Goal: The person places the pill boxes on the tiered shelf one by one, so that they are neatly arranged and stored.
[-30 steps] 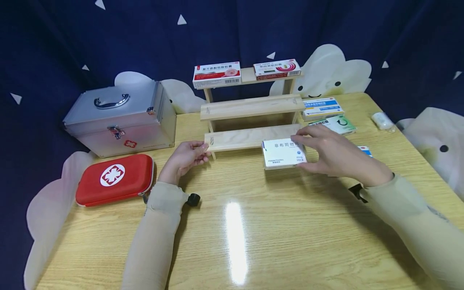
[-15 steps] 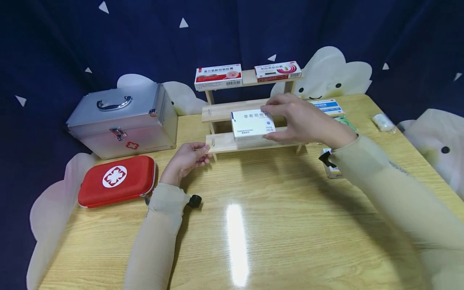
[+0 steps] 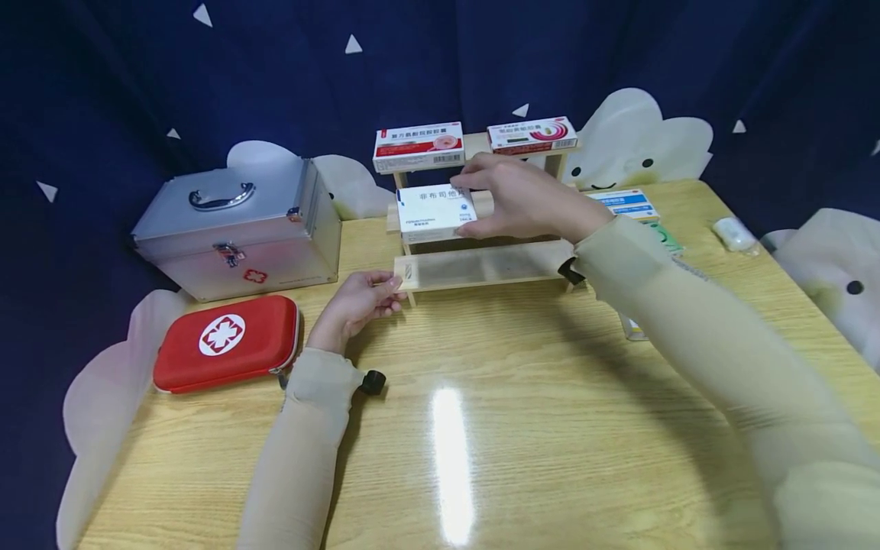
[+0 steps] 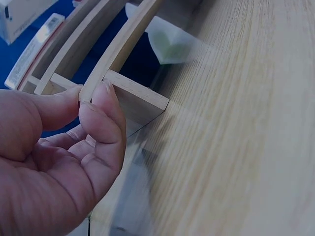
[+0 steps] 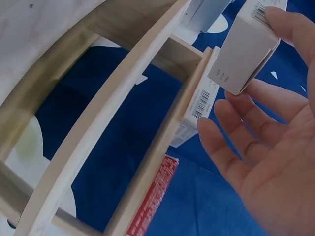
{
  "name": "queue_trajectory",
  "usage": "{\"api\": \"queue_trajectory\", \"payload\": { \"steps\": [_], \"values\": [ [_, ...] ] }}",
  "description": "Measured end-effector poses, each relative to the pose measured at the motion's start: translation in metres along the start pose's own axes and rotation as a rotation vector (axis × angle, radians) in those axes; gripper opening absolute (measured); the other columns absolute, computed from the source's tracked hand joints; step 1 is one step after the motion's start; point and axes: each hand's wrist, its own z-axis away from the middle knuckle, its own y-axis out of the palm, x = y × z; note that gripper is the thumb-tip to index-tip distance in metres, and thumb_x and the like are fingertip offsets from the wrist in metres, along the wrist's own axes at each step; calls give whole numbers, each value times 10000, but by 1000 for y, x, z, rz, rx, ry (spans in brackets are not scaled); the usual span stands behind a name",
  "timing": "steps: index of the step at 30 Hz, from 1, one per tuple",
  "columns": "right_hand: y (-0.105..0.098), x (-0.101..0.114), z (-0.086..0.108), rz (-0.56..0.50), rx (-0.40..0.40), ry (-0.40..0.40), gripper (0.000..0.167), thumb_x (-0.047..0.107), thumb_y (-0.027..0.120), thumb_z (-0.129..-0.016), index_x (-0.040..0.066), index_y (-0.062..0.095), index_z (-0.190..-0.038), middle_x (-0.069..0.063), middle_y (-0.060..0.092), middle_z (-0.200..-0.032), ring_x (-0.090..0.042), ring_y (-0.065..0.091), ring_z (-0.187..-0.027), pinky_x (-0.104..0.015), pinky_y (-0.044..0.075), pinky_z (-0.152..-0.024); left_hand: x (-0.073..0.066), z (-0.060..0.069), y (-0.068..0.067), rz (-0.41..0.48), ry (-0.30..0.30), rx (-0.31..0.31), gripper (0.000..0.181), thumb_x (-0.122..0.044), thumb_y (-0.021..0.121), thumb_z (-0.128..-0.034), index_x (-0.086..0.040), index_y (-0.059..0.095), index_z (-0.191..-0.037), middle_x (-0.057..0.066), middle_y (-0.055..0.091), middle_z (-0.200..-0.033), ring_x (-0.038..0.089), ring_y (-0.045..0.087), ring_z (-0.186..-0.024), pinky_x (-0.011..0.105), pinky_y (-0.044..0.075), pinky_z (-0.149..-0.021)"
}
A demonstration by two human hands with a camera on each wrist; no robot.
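A white medicine box (image 3: 431, 214) with dark lettering is pinched at its right end by my right hand (image 3: 525, 197). In the head view it appears in front of the left part of the middle tier of a wooden three-tier shelf (image 3: 488, 266); whether it touches the tier I cannot tell. The right wrist view shows the same box (image 5: 246, 49) between thumb and fingers. My left hand (image 3: 357, 305) pinches the left end of the shelf's lowest board, thumb and forefinger around its edge (image 4: 106, 73).
Two red-and-white medicine boxes, one at left (image 3: 419, 147) and one at right (image 3: 532, 134), lie on the top tier. A silver case (image 3: 237, 229) and red first-aid pouch (image 3: 227, 344) stand left. Right of the shelf lie a blue-and-white box (image 3: 629, 205) and a white roll (image 3: 734, 234).
My right hand has carried the white medicine box left and upward, from in front of the lowest board to the middle tier's left part. The left hand keeps its hold on the board.
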Motion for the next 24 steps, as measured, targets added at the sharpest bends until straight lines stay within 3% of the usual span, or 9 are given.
{"api": "queue_trajectory", "payload": {
  "steps": [14,24],
  "values": [
    [12,-9,-32,-61,67,8,758,419,778,-847,47,501,-1446,-127,488,-1390,-263,501,-1206,-430,402,-1050,-3,0,2,0,-6,-6,449,-159,534,-1040,71,432,-1411,168,663,-1016,132,625,-698,216,537,-650],
    [32,-15,-49,-74,141,82,742,416,754,-877,37,481,-1454,-137,481,-1399,-275,489,-1209,-410,390,-1038,-2,0,1,-6,-17,-20,435,-156,533,-1040,55,441,-1409,155,669,-1002,135,623,-702,221,541,-654]
  ]
}}
